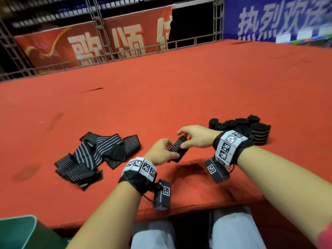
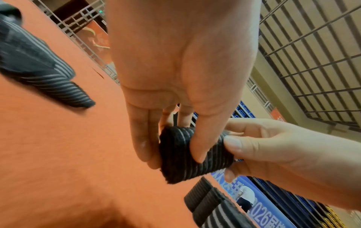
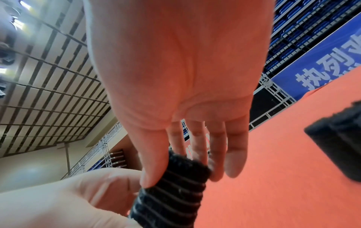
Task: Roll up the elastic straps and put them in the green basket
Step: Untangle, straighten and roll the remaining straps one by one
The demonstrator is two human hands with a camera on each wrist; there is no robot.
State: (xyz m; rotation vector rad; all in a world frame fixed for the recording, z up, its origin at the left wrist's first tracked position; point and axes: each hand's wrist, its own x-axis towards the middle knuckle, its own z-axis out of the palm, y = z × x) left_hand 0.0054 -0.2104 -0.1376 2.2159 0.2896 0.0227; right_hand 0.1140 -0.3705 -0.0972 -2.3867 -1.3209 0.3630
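Red-covered bench (image 1: 179,90), banners behind: a rolled strap (image 1: 178,147) is held above it by both hands.

The roll is pinched by the left hand (image 1: 160,153) and right hand (image 1: 195,136), thumbs and fingers curled round it. Loose straps (image 1: 93,157) are heaped to the left, finished rolls (image 1: 246,125) are clustered to the right, and the green basket (image 1: 19,230) is seen below the bench's near-left edge.

Unrolled straps (image 1: 93,155) lie left of the hands, rolled ones (image 1: 248,126) to the right, basket (image 1: 19,230) at the table's (image 1: 179,90) near-left edge.
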